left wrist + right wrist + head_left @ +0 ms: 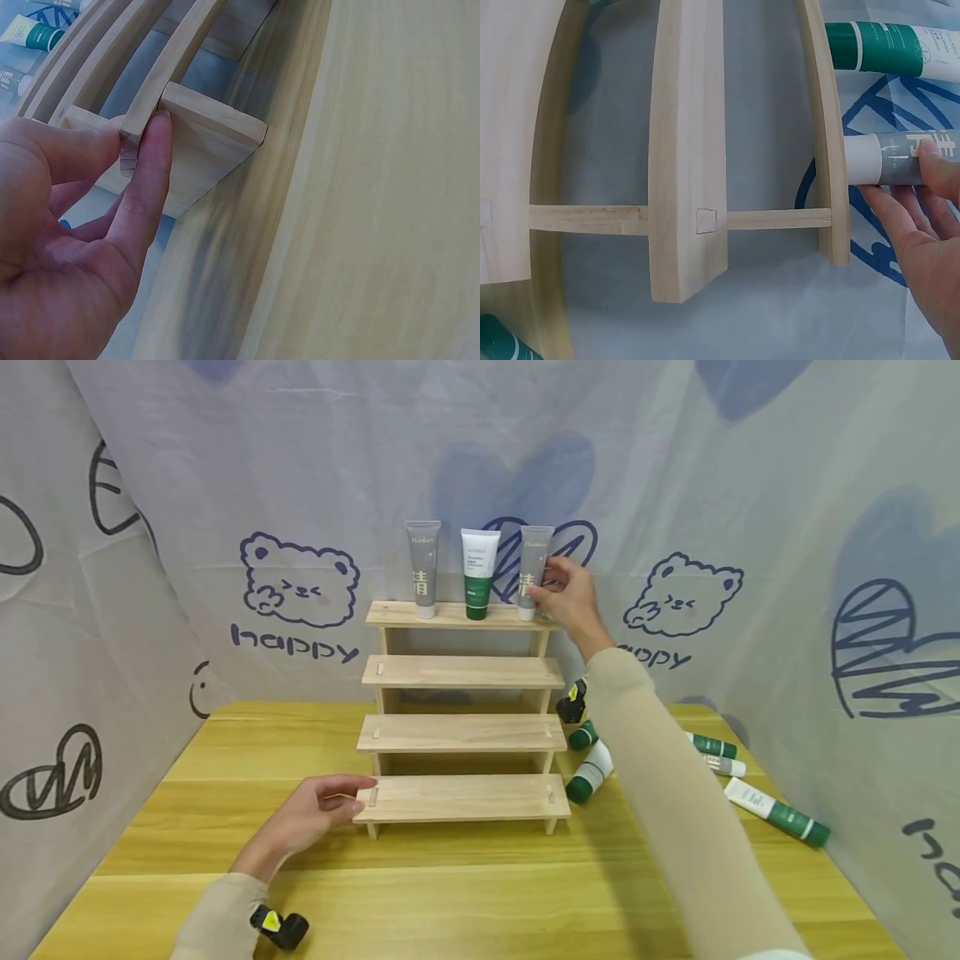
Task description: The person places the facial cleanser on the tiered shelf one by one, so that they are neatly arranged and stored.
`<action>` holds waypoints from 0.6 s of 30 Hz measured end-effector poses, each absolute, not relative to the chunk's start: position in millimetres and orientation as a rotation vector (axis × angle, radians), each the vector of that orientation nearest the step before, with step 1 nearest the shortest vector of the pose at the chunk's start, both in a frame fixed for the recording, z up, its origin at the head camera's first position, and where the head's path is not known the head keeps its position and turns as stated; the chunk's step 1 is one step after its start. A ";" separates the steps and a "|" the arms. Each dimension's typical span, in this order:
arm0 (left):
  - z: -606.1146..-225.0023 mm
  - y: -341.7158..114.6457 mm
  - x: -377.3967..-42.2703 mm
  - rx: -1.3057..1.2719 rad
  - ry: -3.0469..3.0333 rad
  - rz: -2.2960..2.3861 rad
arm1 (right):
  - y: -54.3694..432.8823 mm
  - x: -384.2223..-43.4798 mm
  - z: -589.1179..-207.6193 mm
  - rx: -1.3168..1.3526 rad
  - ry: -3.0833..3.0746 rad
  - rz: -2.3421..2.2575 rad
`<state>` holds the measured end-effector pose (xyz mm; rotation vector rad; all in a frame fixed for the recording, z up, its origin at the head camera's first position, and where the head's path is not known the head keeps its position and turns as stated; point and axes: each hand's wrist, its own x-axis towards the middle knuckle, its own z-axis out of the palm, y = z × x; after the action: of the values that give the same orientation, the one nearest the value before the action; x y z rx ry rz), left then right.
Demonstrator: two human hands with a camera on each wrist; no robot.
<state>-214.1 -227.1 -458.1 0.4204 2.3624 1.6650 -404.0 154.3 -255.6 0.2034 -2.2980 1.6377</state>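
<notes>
A stepped wooden rack stands on the table. On its top step, at the right end, my right hand pinches a grey tube upright, its white cap down at the board in the right wrist view. To its left stand a white and green tube and another grey tube, both on their caps. My left hand grips the left end of the lowest step, thumb above and fingers under the board in the left wrist view.
Right of the rack a white and green tube lies beside a green-capped one, partly behind my right sleeve. Farther right lie a white and green tube, a grey tube and a green-ended tube. A printed curtain hangs behind the table.
</notes>
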 end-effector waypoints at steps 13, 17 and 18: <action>-458.9 -226.5 -216.4 0.433 2.376 1.646 | 156.7 -403.4 -263.0 0.303 -2.293 1.631; -458.2 -225.8 -216.4 0.435 2.378 1.644 | 158.2 -402.8 -263.6 0.301 -2.335 1.605; -458.0 -225.5 -216.2 0.436 2.379 1.644 | 159.3 -402.5 -264.0 0.302 -2.345 1.603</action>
<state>-216.2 -225.5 -458.0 0.4355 2.3788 1.6439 -402.5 159.3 -264.0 0.3024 -2.3447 1.6027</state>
